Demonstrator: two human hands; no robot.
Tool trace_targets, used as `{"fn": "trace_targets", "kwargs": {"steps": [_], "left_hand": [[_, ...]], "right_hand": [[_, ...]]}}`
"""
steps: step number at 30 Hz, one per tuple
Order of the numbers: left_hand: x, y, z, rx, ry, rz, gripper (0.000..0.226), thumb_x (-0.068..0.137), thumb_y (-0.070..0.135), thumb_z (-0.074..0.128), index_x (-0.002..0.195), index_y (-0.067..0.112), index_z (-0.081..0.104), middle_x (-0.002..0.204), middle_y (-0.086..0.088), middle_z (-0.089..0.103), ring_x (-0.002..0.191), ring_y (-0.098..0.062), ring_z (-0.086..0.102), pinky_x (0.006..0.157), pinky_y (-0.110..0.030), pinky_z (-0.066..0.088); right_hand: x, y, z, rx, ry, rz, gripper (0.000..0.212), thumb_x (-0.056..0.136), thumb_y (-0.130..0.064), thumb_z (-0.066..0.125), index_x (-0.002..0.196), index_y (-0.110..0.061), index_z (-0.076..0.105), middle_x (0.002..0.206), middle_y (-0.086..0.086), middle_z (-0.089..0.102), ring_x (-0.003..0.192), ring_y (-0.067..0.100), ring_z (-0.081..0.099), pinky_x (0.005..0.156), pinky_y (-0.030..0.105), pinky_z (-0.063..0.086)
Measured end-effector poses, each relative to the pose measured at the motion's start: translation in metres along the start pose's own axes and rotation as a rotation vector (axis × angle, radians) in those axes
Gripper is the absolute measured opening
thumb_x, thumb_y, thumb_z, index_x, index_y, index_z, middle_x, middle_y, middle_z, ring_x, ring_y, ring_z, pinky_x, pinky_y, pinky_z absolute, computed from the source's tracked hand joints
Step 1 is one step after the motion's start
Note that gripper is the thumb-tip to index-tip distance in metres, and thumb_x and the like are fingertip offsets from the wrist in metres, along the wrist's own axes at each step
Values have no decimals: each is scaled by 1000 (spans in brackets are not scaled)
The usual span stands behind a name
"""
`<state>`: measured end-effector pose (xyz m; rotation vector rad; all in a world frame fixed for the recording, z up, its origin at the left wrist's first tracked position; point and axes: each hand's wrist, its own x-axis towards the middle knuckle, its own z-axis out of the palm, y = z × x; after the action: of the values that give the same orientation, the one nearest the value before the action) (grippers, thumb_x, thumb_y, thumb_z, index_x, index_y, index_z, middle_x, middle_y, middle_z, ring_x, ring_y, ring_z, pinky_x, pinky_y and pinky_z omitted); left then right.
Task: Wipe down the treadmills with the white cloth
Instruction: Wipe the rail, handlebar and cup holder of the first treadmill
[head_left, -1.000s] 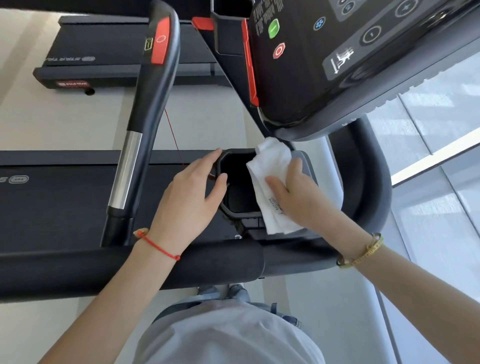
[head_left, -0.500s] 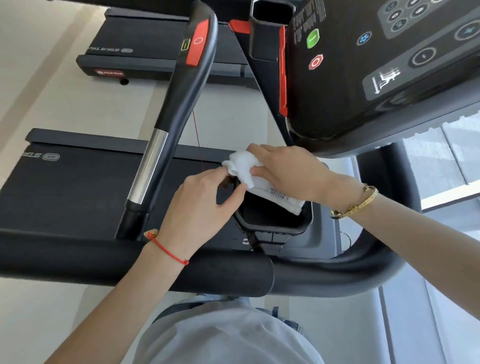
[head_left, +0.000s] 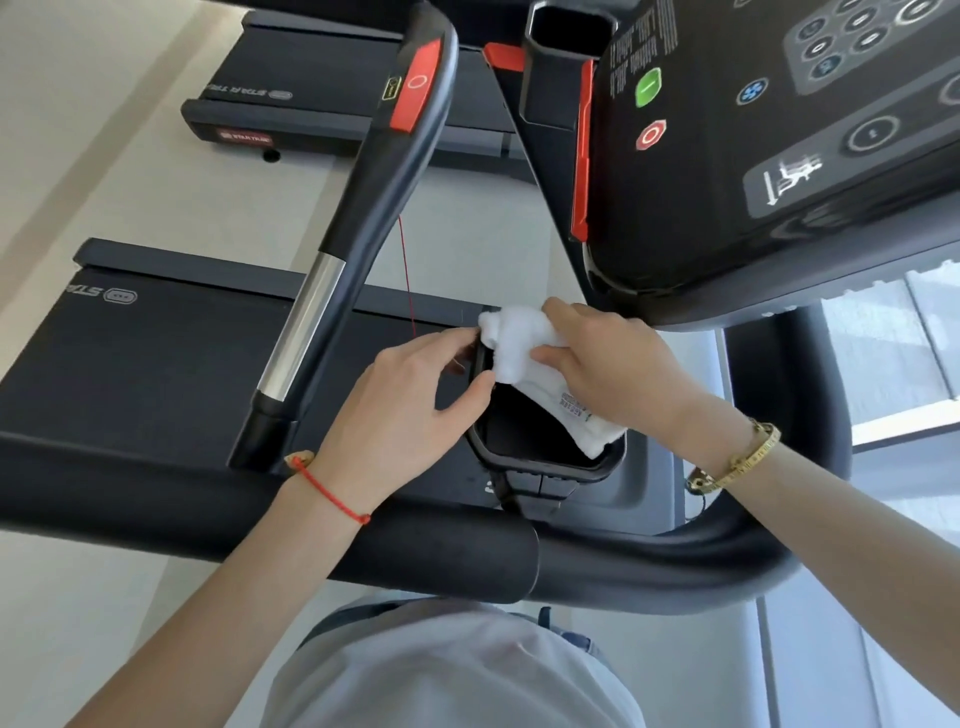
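white cloth (head_left: 519, 348) now bunched at holder rim (head_left: 480, 364)

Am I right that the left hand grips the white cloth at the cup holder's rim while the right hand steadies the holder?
Not quite: the hands are swapped. In the head view the right hand grips the white cloth at the cup holder rim, while the left hand steadies the holder.
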<state>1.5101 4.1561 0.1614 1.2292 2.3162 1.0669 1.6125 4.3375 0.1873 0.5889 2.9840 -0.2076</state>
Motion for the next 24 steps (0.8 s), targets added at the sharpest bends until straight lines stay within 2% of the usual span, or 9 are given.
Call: {"fn": "trace_targets", "kwargs": {"steps": [2,5,7,9,10,13,16,20,24], "left_hand": [[1,0,0,6,-7,8,51,92,50,48,135,25,58,120,11,67,105,-5,63,91,-35,55],[1,1,1,5,-22,21,51,94,43,50,142,27,51,126,10,64,110,-7,61,96,-34,53],[1,2,1,13,-29,32,54,95,42,50,146,27,47,130,8,62,114,-9,60,100,-35,52],[0,3,2,16,-30,41,55,95,41,49,147,25,46,131,6,61,116,-10,59,101,-36,51],[1,3,2,18,-31,46,55,95,41,49,147,24,46,131,6,61,116,-10,59,101,-35,51],[1,4,3,27,-24,59,52,97,35,52,147,23,46,133,6,60,116,-9,59,101,-33,51],[1,5,3,31,-15,69,51,97,33,53,146,22,48,132,5,61,115,-10,60,100,-34,51],[2,4,3,48,-11,68,49,96,31,54,145,21,49,130,4,62,111,-12,62,100,-34,51],[2,4,1,74,-47,85,51,98,33,52,147,20,46,136,3,59,117,-13,59,102,-36,50]], "right_hand": [[-1,1,1,53,19,-7,33,100,-40,44,122,-14,45,105,4,59,91,33,59,66,33,34],[-17,4,3,292,111,111,31,99,-38,48,122,-16,50,99,1,58,91,28,56,66,31,26],[-32,2,6,463,106,217,36,100,-34,48,131,-16,44,104,4,57,97,30,55,72,32,32],[-47,-4,8,572,62,314,43,101,-32,46,138,-14,33,109,9,54,94,31,55,75,34,39],[-55,-7,10,615,49,352,42,101,-30,46,136,-12,30,104,8,52,86,27,54,71,32,40],[-78,-16,17,691,33,406,26,100,-29,47,111,-14,29,80,-1,47,63,9,46,50,16,33],[-77,-17,17,729,-7,440,25,101,-31,46,104,-15,26,73,-2,45,60,7,44,50,13,33],[-52,-7,3,785,-46,509,28,103,-31,42,103,-6,30,74,-1,46,64,10,46,51,22,32],[-67,-10,2,778,-4,520,27,103,-33,41,95,-9,32,67,-4,43,51,3,44,41,14,31]]}}
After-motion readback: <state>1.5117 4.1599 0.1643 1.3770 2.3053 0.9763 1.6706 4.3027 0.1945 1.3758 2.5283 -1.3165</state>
